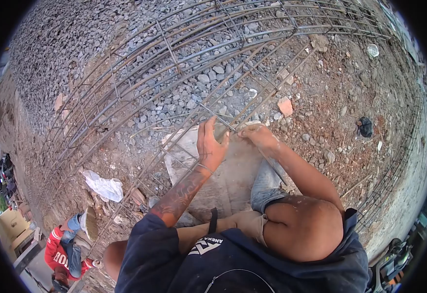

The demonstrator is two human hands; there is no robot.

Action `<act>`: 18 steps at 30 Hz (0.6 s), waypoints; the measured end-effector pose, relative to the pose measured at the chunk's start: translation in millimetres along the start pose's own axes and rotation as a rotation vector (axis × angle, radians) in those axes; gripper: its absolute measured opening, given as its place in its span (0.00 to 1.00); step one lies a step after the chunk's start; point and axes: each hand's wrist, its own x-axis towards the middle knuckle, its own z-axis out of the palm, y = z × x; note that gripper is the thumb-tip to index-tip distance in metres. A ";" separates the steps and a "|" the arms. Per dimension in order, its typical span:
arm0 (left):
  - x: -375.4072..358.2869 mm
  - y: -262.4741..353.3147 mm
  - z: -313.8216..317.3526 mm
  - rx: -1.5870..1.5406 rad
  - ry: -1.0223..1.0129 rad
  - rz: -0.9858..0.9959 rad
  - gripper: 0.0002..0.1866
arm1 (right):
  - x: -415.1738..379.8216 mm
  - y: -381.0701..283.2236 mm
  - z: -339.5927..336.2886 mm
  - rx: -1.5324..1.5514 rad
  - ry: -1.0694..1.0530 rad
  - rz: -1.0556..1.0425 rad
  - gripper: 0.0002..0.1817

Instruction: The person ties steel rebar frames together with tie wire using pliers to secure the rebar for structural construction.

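A long lattice of thin steel rebar with cross ties [217, 117] runs diagonally in front of me. My left hand [212, 148] is beside one tie, thumb and fingers apart, with nothing visible between them. Close to the right, my right hand [259, 137] has its fingers pinched together at the joint where the tie meets a long bar. Whatever is between those fingers is too small to make out. A thin dark rod [273, 167] slants down from below the right hand past my knee. Under both hands lies a dusty flat board [233, 180].
A larger rebar cage [189, 61] curves across the gravel pile [76, 44] ahead. Broken brick [285, 106], a white plastic scrap [102, 185] and a black scrap [365, 127] lie on the soil. Another person in a red top [59, 254] sits at lower left. More rebar [394, 180] lies right.
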 end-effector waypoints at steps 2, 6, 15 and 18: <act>1.0 9.6 -3.5 0.113 0.240 0.432 0.14 | 2.5 -1.7 -0.5 0.135 -0.021 0.069 0.10; 10.3 -4.2 -5.8 0.260 -0.034 0.715 0.11 | 3.0 -2.9 -0.9 0.237 -0.033 0.136 0.09; 17.9 -13.2 -5.2 0.289 -0.098 0.912 0.11 | 9.5 2.1 -5.1 0.228 -0.066 0.113 0.10; 14.4 -15.9 1.8 0.151 -0.044 0.714 0.08 | 8.1 -4.0 -5.9 0.000 -0.028 0.020 0.10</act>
